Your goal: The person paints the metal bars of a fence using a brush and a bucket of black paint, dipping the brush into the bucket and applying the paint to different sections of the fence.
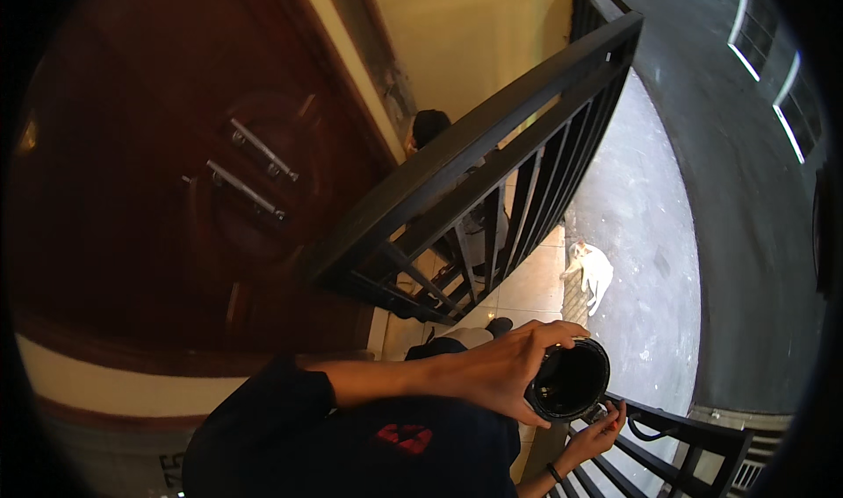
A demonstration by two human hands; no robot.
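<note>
My left hand (pixel 507 368) is wrapped round a round, open-topped black can (pixel 569 379), thumb and fingers on either side of its rim. The inside of the can is dark, and what it holds cannot be made out. Just below the can, my right hand (pixel 599 435) has its fingers drawn together close to the top of a black metal railing (pixel 694 423). A small shiny bit shows at its fingertips, too small to name. A dark band sits on my right wrist.
Ahead, a slanted black barred gate (pixel 492 160) stands beside a dark red-brown door (pixel 132 173) with two metal handles. Behind the bars is another person (pixel 431 127), partly hidden. A white cat (pixel 595 274) lies on the pavement by the tiled step, with a grey road (pixel 702 85) beyond.
</note>
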